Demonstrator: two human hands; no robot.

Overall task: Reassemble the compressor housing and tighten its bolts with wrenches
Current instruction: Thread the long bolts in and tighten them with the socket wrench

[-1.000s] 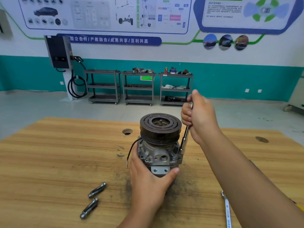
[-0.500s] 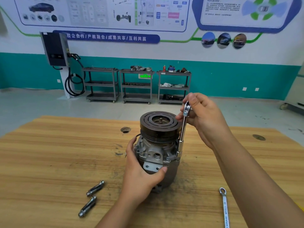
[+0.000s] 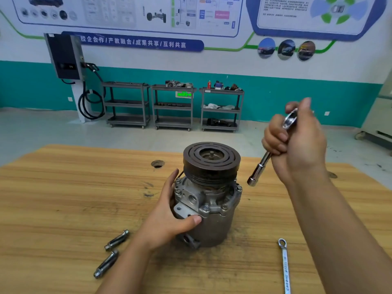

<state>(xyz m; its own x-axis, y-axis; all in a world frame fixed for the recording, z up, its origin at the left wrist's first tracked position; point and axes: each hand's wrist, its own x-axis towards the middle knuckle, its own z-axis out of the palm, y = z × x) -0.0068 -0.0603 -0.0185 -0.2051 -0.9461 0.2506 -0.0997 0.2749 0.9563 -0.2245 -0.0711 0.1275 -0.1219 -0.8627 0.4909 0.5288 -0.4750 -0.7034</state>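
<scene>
An automotive training workshop: parts carts (image 3: 174,106), wall charger (image 3: 64,57), car posters (image 3: 127,11).

compressor (image 3: 210,200) upright on the counter (image 3: 63,198), two bolts (image 3: 116,240) lying front-left of it, flat wrench (image 3: 284,266) front-right, socket wrench (image 3: 259,169) raised just right of its top, carts (image 3: 174,107) behind along the wall (image 3: 275,85)
</scene>
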